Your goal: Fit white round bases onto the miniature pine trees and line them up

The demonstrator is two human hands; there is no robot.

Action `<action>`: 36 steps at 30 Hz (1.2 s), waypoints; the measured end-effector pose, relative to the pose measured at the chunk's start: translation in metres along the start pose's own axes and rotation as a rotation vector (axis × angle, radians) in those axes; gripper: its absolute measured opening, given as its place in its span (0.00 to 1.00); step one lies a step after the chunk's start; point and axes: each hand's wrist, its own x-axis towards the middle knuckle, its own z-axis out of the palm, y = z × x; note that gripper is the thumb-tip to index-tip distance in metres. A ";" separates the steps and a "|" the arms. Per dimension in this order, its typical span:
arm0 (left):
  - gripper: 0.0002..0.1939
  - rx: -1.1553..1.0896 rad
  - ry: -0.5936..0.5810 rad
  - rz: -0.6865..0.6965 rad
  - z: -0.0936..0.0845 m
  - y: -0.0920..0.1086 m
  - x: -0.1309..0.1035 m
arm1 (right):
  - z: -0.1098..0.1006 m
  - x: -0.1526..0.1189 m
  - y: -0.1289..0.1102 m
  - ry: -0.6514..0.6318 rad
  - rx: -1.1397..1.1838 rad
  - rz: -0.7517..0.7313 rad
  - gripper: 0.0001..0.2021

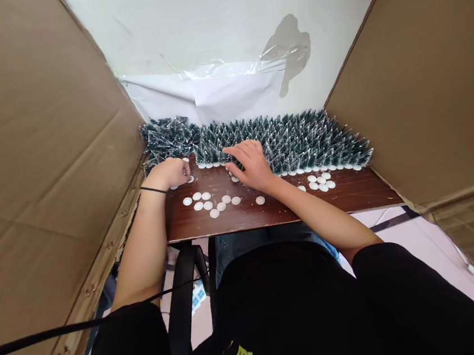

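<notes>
My left hand is at the left of the brown tabletop, beside a pile of small snow-tipped artificial pine trees. Its fingers are curled in, and what they hold, if anything, is hidden. A white disc lies by its fingertips. My right hand is over the front edge of a block of upright miniature pine trees in close rows on white round bases. Its thumb and fingers are apart, with nothing seen between them. Another white disc lies just under its thumb.
Several loose white discs lie on the brown tabletop, with a cluster of more discs at the right. Brown panels stand on both sides, and a white wall closes the back. A black cable crosses at lower left.
</notes>
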 end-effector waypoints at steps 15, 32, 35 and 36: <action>0.09 -0.053 -0.085 0.284 0.006 0.041 -0.007 | 0.003 -0.001 0.009 0.009 0.014 0.001 0.18; 0.12 -0.146 -0.114 0.268 0.007 0.035 -0.004 | 0.003 0.000 0.011 -0.015 0.104 0.022 0.12; 0.14 -0.248 -0.150 0.379 0.013 0.043 -0.002 | 0.004 0.001 0.013 -0.003 0.175 -0.016 0.09; 0.14 -0.285 -0.168 0.416 0.016 0.045 -0.001 | 0.004 0.001 0.014 0.008 0.187 -0.038 0.09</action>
